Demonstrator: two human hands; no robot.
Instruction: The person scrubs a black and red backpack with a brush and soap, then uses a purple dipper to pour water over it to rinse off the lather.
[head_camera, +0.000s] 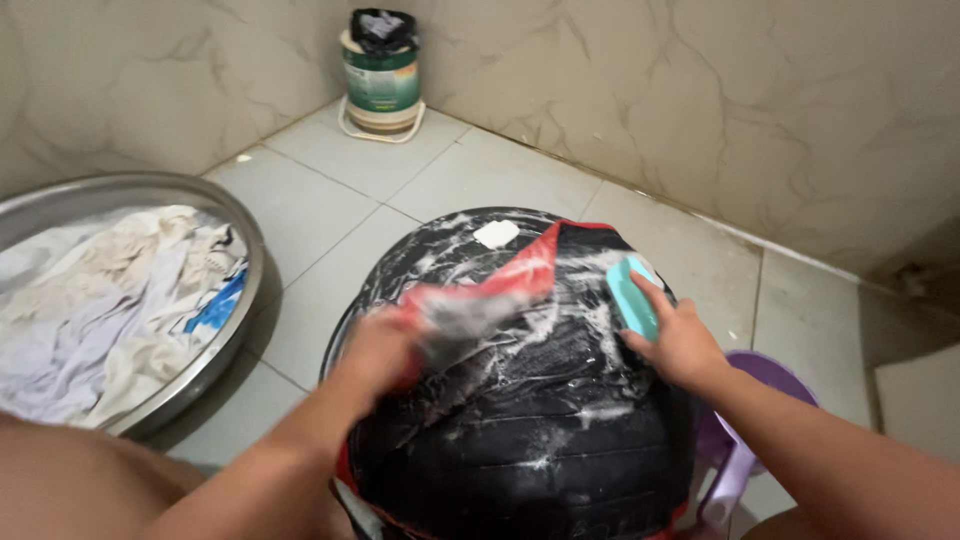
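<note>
Over one soapy black garment (520, 430), left hand (375, 350) grips its red edge, right hand (680, 345) clutches one teal brush (632, 297).

Soapy black-and-red garment (520, 400) spread over round basin, teal scrub brush (632, 297) resting on it

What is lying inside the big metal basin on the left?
The metal basin holds a heap of wet clothes, mostly white and cream, one with blue patches. Whatever lies beneath the heap is covered.
</note>
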